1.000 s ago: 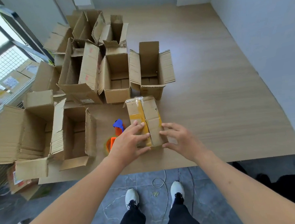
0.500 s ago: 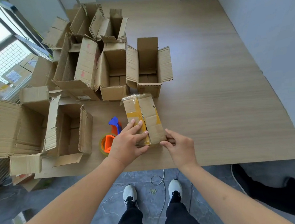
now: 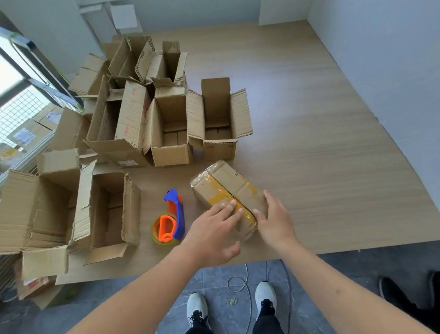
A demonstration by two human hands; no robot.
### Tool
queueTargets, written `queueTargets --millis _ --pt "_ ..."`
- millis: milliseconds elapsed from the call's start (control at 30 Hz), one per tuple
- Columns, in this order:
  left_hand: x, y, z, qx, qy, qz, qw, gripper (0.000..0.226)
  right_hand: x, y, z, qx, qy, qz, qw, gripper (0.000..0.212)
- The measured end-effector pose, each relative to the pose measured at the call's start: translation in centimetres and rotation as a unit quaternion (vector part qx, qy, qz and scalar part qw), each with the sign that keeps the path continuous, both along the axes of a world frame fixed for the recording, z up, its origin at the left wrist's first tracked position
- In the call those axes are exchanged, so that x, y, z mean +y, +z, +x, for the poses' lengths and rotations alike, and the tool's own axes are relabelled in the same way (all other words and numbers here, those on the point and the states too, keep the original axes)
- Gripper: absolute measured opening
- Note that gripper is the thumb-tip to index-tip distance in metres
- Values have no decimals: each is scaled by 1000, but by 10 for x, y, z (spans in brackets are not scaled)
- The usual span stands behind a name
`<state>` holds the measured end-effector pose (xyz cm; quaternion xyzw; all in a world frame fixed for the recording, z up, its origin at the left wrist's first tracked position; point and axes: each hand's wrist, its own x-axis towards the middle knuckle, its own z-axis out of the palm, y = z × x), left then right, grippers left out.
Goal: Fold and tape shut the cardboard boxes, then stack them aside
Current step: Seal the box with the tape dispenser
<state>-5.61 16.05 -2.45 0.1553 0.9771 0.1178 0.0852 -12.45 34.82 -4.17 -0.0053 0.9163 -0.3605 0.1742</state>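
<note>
At the near edge of the pale wooden tabletop [image 3: 318, 159], the small closed brown cardboard box with yellowish tape along its seam [image 3: 226, 190] lay turned at an angle, its far end pointing away and to my left. My left hand [image 3: 213, 233] reached in from below with the forearm stretched long across the table edge; its fingers [image 3: 228, 205] lay straight and close together, flat on the taped top of that box, the thumb stuck out low toward me and gripping nothing. My right hand [image 3: 273, 220] came in from the other side, palm turned inward, fingers straight and slightly spread, pressed against the box's near right corner and side. Neither hand curled round the cardboard; both only pressed on it.

Just beside my left hand, touching nothing, the orange and blue plastic tape dispenser with its roll of clear tape [image 3: 169, 221] lay on the table. Farther left stood a large open cardboard box with raised flaps [image 3: 107, 215], and behind the taped one a row of open cardboard boxes [image 3: 191, 121] stood upright, flaps splayed, with more heaped beyond toward the window. Below the table edge I could see my white sneakers [image 3: 197, 309] on the grey tiled floor [image 3: 119, 301].
</note>
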Motion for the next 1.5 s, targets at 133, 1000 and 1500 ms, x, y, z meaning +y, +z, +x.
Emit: queueTargets --millis 133,1000,1500 --pt "-11 12 -17 -7 -20 14 1000 64 22 -3 -16 8 7 -70 997 57" --pt "-22 3 -19 -66 36 2 997 55 22 -2 -4 214 85 205 951 51" --pt "-12 -5 -21 -76 10 106 991 84 32 -8 0 201 202 81 955 61"
